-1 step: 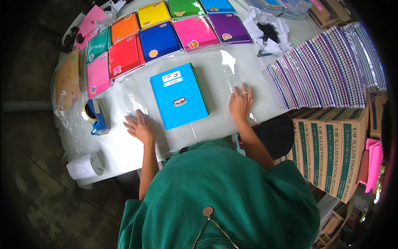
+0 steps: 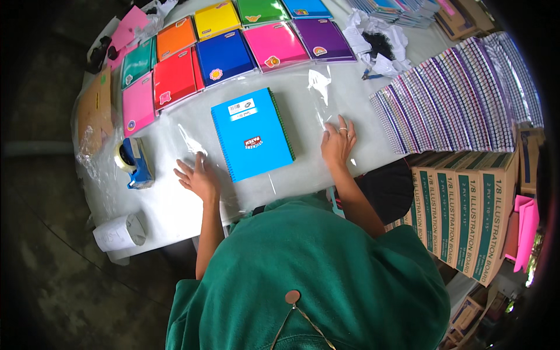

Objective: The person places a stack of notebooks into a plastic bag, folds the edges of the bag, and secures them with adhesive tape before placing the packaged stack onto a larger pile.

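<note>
A bright blue spiral notebook (image 2: 254, 137) lies flat in front of me, with a white label near its top and a small dark sticker lower down. Its coil runs along the left edge. To its left, my left hand (image 2: 200, 178) rests on the plastic-covered table (image 2: 175, 224), fingers spread and holding nothing. On the notebook's other side, my right hand (image 2: 338, 144) touches the table with its fingers apart, a ring on one of them. Neither hand touches the notebook.
Rows of colourful notebooks, among them a dark blue one (image 2: 226, 58), cover the far side. A blue tape dispenser (image 2: 139, 164) and a white roll (image 2: 121, 233) stand left. Right are stacked spiral notebooks (image 2: 449, 96), crumpled white paper (image 2: 379, 44) and boxes (image 2: 461, 216).
My hands have shifted only very slightly on the table. The blue notebook has stayed in place.
</note>
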Motion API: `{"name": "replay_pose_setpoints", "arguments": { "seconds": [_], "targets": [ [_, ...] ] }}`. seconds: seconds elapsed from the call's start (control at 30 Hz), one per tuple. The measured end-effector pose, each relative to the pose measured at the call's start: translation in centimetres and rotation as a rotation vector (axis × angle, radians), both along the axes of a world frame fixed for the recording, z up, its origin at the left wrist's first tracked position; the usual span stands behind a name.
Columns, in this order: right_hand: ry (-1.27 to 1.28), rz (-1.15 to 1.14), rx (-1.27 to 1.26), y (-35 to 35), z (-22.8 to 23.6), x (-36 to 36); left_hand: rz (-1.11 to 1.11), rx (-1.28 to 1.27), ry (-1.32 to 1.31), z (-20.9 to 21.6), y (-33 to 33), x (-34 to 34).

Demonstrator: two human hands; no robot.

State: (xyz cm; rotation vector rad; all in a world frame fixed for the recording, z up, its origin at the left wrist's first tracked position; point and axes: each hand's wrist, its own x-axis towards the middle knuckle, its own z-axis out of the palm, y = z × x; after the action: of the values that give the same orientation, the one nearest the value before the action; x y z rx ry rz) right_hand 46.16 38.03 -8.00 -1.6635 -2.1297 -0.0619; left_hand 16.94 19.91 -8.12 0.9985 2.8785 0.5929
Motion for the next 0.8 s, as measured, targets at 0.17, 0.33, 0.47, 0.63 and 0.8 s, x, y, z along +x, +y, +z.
{"name": "replay_pose_setpoints", "arguments": {
  "seconds": [0.17, 0.33, 0.47, 0.63, 0.8],
  "targets": [
    [0.617, -0.073, -0.471, 2.1, 1.9, -0.8, 0.034, 0.292, -0.171, 0.8, 1.9, -1.5],
    [1.028, 0.032, -0.766, 5.7, 2.8, -0.4, 0.125, 0.115, 0.189, -1.1, 3.4, -2.4],
    [0.993, 0.137, -0.797, 6.8, 5.2, -0.2, -0.145, 0.483, -0.247, 1.7, 5.1, -1.9],
    [1.060, 0.253, -0.775, 5.5, 8.7, -0.7, 0.147, 0.465, -0.978, 7.0, 5.9, -2.9],
    [0.949, 0.319, -1.098, 8.6, 6.7, -1.1, -0.157, 0.442, -1.222, 2.9, 7.2, -7.4]
  ]
}}
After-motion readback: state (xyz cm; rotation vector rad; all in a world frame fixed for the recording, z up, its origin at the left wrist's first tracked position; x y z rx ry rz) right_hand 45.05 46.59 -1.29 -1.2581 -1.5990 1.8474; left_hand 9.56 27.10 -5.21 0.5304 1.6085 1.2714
